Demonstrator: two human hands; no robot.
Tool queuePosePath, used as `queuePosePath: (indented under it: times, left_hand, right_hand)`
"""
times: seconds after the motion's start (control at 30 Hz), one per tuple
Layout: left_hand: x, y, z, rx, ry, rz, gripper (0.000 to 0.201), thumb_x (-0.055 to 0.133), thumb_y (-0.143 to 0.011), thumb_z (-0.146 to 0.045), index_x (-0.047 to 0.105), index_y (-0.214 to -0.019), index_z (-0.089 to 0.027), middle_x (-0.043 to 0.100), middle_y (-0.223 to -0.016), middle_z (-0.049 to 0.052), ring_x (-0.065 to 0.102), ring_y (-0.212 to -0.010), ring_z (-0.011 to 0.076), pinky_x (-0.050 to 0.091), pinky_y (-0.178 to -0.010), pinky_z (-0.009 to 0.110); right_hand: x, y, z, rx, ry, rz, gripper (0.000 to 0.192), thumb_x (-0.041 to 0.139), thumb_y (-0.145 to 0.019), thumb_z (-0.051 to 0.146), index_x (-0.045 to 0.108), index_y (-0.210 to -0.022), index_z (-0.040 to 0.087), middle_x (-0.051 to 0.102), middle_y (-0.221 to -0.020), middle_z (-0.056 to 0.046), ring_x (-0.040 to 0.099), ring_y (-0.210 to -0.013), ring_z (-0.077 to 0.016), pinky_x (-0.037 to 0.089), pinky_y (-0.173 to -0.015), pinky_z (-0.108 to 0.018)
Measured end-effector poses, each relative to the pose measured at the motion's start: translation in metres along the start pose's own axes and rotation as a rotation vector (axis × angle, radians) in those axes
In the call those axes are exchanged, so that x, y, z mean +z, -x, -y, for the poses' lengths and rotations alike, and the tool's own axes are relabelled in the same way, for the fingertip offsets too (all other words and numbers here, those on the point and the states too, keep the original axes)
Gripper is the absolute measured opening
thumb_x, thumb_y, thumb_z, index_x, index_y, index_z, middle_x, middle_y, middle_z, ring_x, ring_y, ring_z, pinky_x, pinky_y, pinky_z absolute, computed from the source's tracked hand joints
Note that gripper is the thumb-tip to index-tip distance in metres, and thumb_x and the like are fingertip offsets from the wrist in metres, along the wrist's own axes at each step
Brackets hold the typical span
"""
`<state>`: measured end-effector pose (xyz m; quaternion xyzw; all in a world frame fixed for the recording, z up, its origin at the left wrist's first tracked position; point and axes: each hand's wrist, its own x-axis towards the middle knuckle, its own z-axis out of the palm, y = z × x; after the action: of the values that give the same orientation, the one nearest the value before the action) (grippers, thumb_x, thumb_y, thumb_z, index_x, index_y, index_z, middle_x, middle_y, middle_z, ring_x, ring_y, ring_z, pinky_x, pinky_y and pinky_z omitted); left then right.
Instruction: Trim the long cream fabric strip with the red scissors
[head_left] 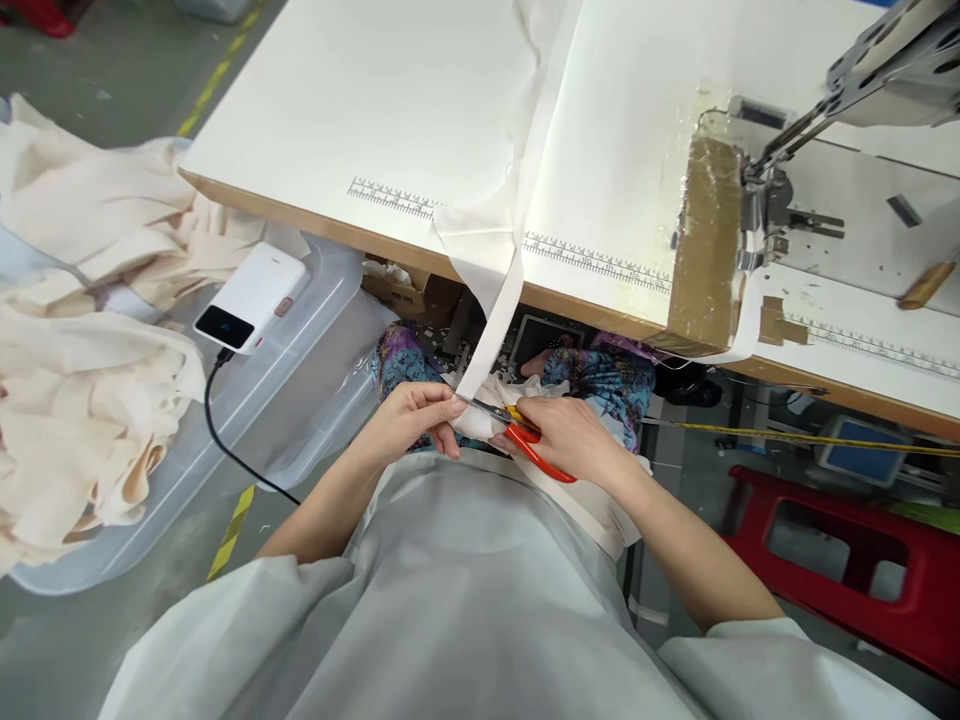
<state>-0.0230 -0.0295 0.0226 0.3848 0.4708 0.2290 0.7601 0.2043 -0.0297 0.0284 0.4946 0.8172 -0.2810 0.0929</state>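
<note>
Far left of frame: cream fabric pile [82, 400] in a clear bin [247, 420], w/ a white power bank [251, 297] on its lid. Center-bottom: left hand [412, 420], fingers closed, pinching the white fabric strip [499, 320], which hangs from the table [315, 215] edge & runs diagonally, upper right to lower left. Just right, right hand [574, 435] clamped on red-handled scissors [525, 435]; blades point left, toward the left hand, touching the strip; long axis approx. horizontal, handles lower right. Upper right: sewing machine [847, 100].
</note>
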Motion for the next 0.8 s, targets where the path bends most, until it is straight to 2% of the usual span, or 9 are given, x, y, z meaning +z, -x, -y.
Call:
queuePosePath:
  times: [0.13, 0.3, 0.5, 0.67, 0.73, 0.8]
  left_hand:
    - [-0.001, -0.001, 0.0, -0.006, -0.008, 0.003, 0.034, 0.069, -0.079, -0.047, 0.063, -0.074, -0.014, 0.066, -0.052, 0.002, 0.064, -0.047, 0.0133, 0.048, -0.049, 0.019]
    - [-0.003, -0.006, 0.002, -0.013, -0.043, -0.014, 0.036, 0.069, -0.079, -0.05, 0.063, -0.079, -0.014, 0.067, -0.054, 0.003, 0.065, -0.049, 0.0138, 0.049, -0.051, 0.019]
    - [-0.008, -0.016, 0.008, -0.001, -0.063, -0.021, 0.043, 0.068, -0.08, -0.048, 0.063, -0.105, -0.013, 0.068, -0.056, 0.002, 0.067, -0.055, 0.0152, 0.05, -0.054, 0.02]
    - [-0.012, -0.02, 0.012, -0.009, -0.097, -0.017, 0.049, 0.065, -0.082, -0.048, 0.06, -0.114, -0.012, 0.067, -0.056, 0.002, 0.068, -0.056, 0.0161, 0.051, -0.055, 0.021]
    - [-0.017, -0.021, 0.015, -0.006, -0.174, -0.02, 0.05, 0.061, -0.084, -0.048, 0.058, -0.119, -0.013, 0.069, -0.063, 0.004, 0.068, -0.059, 0.0174, 0.051, -0.055, 0.023]
    - [-0.022, -0.023, 0.016, 0.061, -0.332, -0.122, 0.048, 0.059, -0.086, -0.046, 0.057, -0.121, -0.014, 0.073, -0.084, 0.008, 0.068, -0.062, 0.017, 0.051, -0.056, 0.026]
  right_hand:
    - [0.004, 0.0, -0.004, -0.011, -0.085, -0.028, 0.055, 0.037, -0.091, 0.069, 0.04, -0.063, 0.021, 0.051, -0.059, -0.002, 0.043, -0.053, -0.0143, 0.02, -0.053, -0.027]
    - [0.013, 0.007, -0.02, -0.058, -0.236, -0.097, 0.052, 0.038, -0.09, 0.068, 0.034, -0.066, 0.022, 0.046, -0.06, 0.001, 0.037, -0.053, -0.013, 0.022, -0.053, -0.026]
    - [0.029, 0.023, -0.037, 0.006, -0.398, -0.155, 0.049, 0.048, -0.089, 0.06, 0.027, -0.065, 0.023, 0.036, -0.057, 0.004, 0.031, -0.052, -0.0119, 0.023, -0.051, -0.026]
    - [0.036, 0.029, -0.039, 0.061, -0.448, -0.153, 0.048, 0.051, -0.087, 0.059, 0.028, -0.066, 0.023, 0.035, -0.057, 0.005, 0.032, -0.053, -0.0122, 0.025, -0.052, -0.026]
    - [0.035, 0.03, -0.038, 0.067, -0.448, -0.156, 0.048, 0.051, -0.087, 0.06, 0.028, -0.066, 0.023, 0.036, -0.058, 0.005, 0.033, -0.054, -0.0125, 0.026, -0.052, -0.026]
    - [0.035, 0.031, -0.038, 0.063, -0.439, -0.165, 0.048, 0.05, -0.087, 0.06, 0.027, -0.066, 0.023, 0.036, -0.058, 0.005, 0.033, -0.054, -0.0127, 0.025, -0.053, -0.026]
